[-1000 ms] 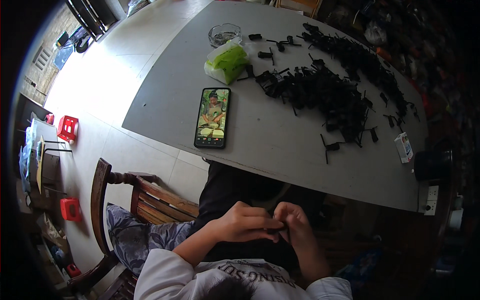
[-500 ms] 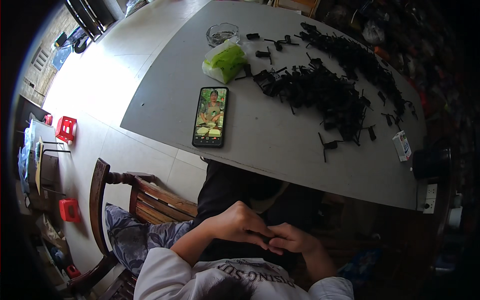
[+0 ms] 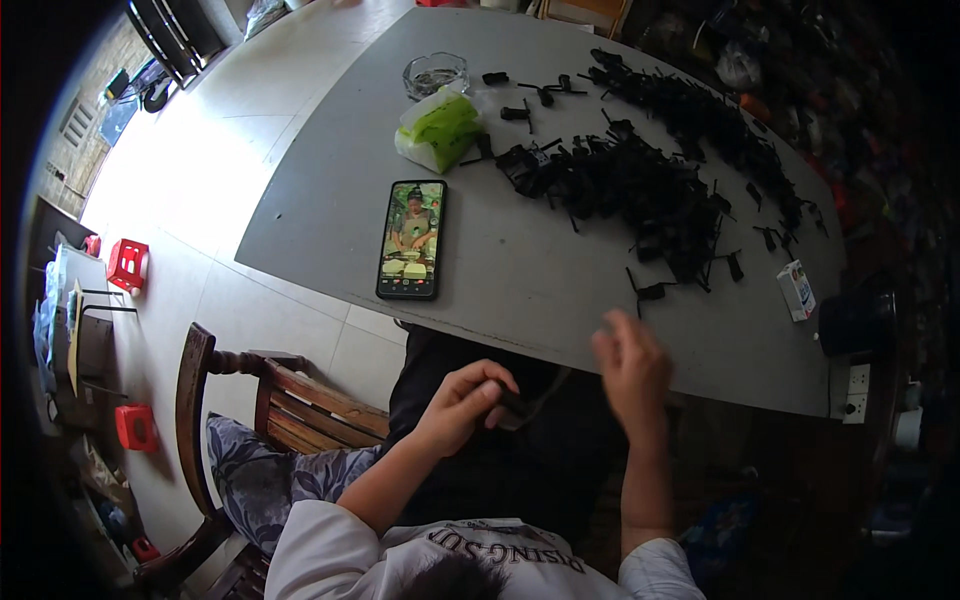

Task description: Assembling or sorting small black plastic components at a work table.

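My left hand (image 3: 462,408) is closed over my lap, thumb and fingers pinching a small black part (image 3: 512,406); its exact kind is too dark to make out. At the table's near edge, my right hand (image 3: 636,370) is raised, slightly blurred, with fingers loosely apart and nothing visible in them. Nearest to it lies a single black plastic piece (image 3: 652,292) with a thin stem. Beyond that, a big heap of similar black pieces (image 3: 640,195) covers the table, with a second long pile (image 3: 700,115) behind it.
On the grey table (image 3: 330,200) lie a phone (image 3: 412,240) playing a video, a green-and-white plastic bag (image 3: 440,130), a glass ashtray (image 3: 436,76) and a small white box (image 3: 797,291). A wooden chair (image 3: 320,400) with a patterned cushion (image 3: 250,470) is at the left.
My hands, together over my lap before, have parted. The right one has moved up and forward to the table edge; the left keeps the small black part.
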{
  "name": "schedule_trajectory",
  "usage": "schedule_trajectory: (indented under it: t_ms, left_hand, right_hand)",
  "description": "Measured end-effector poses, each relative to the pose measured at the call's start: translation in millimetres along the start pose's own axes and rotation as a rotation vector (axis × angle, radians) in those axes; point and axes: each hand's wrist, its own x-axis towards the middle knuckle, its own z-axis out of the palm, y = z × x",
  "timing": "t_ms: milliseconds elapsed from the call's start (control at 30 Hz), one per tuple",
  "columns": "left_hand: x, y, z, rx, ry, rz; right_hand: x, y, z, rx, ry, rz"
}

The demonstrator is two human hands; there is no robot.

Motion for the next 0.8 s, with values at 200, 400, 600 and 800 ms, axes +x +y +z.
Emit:
schedule_trajectory:
  t_ms: [200,400,600,800]
  left_hand:
    - [3.4,-14.9,-1.2,-0.359,0.112,-0.109]
    - [9.0,-20.6,2.5,0.051,0.148,-0.092]
    - [6.5,-19.5,3.7,0.198,-0.070,0.003]
    - [3.7,4.2,11.6,0.528,-0.131,0.266]
  right_hand:
    - [30.7,30.4,20.0,-0.437,0.061,0.179]
    - [-7.0,-1.1,24.3,0.541,-0.202,-0.143]
    - [-60.0,-23.3,32.4,1.458,-0.427,0.076]
    - [-66.4,-34.4,12.9,1.559,-0.515,0.376]
